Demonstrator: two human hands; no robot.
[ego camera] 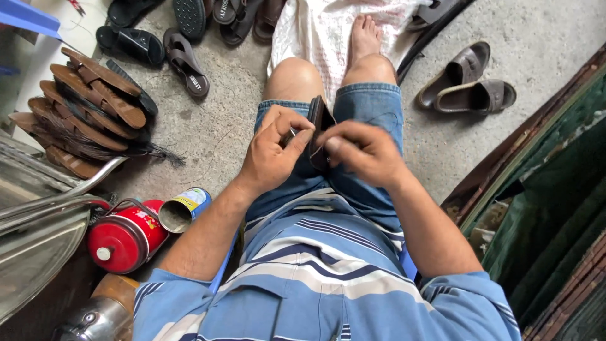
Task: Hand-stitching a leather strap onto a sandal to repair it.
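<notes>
Both hands hold one dark sandal point(317, 126) over the lap, between the knees. The left hand point(273, 151) pinches its near edge with bent fingers; the right hand point(363, 151) closes on its other side. On the floor point(214, 126) there is one pair of brown slippers point(466, 82) at the right, well apart, and one stack of brown sandals point(82, 113) at the left. One red flask point(126, 237) and one open can point(183, 209) lie beside the left arm. Bare floor is between stack and knee.
</notes>
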